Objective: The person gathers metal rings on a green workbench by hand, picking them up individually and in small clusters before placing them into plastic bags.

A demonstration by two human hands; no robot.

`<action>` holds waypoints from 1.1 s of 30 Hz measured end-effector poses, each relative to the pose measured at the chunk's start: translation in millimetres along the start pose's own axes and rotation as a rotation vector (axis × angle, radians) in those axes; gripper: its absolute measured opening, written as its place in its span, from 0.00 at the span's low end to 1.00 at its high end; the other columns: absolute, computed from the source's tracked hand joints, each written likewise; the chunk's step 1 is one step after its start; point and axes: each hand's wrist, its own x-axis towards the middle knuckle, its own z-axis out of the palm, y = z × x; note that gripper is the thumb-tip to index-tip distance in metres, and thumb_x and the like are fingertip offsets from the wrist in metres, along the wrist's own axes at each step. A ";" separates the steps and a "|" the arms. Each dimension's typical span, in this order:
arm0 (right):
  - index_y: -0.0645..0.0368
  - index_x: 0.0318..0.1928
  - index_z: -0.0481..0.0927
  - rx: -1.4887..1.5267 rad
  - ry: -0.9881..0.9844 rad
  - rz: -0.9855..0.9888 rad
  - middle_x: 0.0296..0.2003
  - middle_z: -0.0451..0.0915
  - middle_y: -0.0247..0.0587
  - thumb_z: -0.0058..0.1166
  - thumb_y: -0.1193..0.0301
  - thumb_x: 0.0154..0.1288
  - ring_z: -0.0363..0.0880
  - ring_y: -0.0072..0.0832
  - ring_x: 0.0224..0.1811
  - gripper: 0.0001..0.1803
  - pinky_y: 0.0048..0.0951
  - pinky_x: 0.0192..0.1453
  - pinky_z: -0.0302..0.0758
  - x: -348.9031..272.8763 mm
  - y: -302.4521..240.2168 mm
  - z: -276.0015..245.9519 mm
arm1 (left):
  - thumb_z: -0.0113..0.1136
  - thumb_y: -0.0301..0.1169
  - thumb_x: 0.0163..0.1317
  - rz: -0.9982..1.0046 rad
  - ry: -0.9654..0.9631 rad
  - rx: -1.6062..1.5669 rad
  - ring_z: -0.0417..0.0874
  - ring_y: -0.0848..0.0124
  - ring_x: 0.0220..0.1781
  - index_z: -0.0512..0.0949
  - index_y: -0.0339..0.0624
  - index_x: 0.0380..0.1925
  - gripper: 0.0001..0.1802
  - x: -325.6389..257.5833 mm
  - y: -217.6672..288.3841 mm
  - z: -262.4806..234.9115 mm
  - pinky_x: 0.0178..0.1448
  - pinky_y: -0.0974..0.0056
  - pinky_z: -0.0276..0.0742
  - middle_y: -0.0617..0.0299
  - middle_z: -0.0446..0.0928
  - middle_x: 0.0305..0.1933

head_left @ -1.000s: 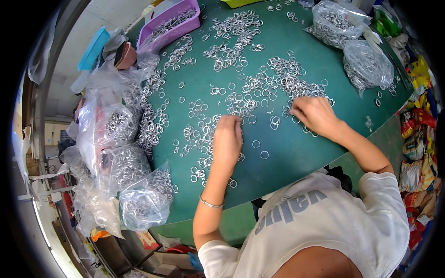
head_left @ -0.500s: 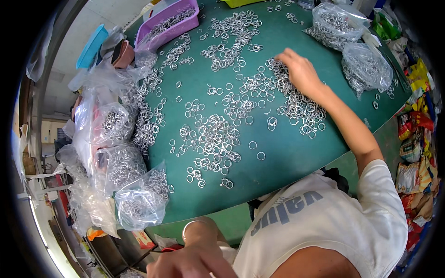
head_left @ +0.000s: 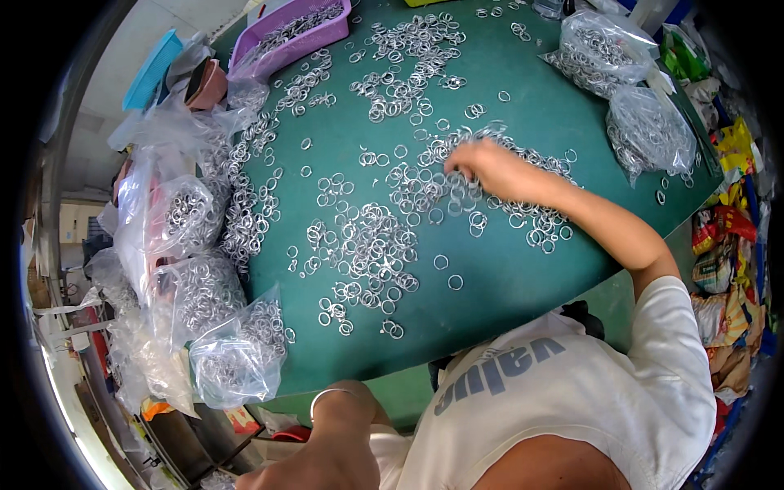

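Many loose silver-coloured metal rings (head_left: pixel 377 245) lie in heaps and scattered singly across a green tabletop (head_left: pixel 506 298). My right hand (head_left: pixel 490 170) reaches in from the right, over the middle heap, with its fingers bent down among the rings. Motion smears it and the rings just below its fingertips, so any grip is unclear. Low in the picture is my left hand (head_left: pixel 314 467), off the near edge of the table, a white band on its wrist. Its fingers are mostly hidden or cut off by the lower edge.
Clear plastic bags of rings (head_left: pixel 237 355) crowd the left table edge. Two more bags, one a clear bag (head_left: pixel 649 131), sit at the far right. A purple basket (head_left: pixel 294 37) holds metal pieces at the back left. A blue tray (head_left: pixel 153 69) stands beyond it. Colourful packages (head_left: pixel 723 229) line the right side.
My right hand has moved left and nearer, from the far right heap to the middle one, and rings beneath it have shifted. My left hand has moved slightly left and down.
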 end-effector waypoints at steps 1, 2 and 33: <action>0.63 0.40 0.76 -0.049 -0.049 -0.060 0.25 0.72 0.41 0.39 0.86 0.50 0.70 0.34 0.29 0.17 0.33 0.37 0.68 -7.1 -13.3 1.3 | 0.60 0.18 0.50 -0.044 -0.005 -0.017 0.77 0.66 0.42 0.77 0.39 0.27 0.05 1.8 5.7 -1.7 0.41 0.69 0.80 0.61 0.73 0.42; 0.65 0.39 0.76 -0.098 -0.063 -0.190 0.27 0.75 0.44 0.44 0.86 0.45 0.75 0.36 0.31 0.18 0.34 0.36 0.72 -13.7 -16.4 7.0 | 0.60 0.19 0.50 -0.044 0.008 -0.016 0.77 0.66 0.42 0.77 0.40 0.26 0.05 2.0 6.2 -3.9 0.41 0.69 0.80 0.61 0.73 0.41; 0.63 0.30 0.76 -0.446 0.558 0.208 0.34 0.76 0.55 0.43 0.81 0.50 0.75 0.49 0.41 0.09 0.42 0.47 0.72 195.7 173.1 -47.1 | 0.62 0.27 0.52 -0.152 0.165 0.110 0.77 0.66 0.41 0.78 0.45 0.31 0.05 14.6 21.6 -65.9 0.41 0.67 0.79 0.62 0.74 0.41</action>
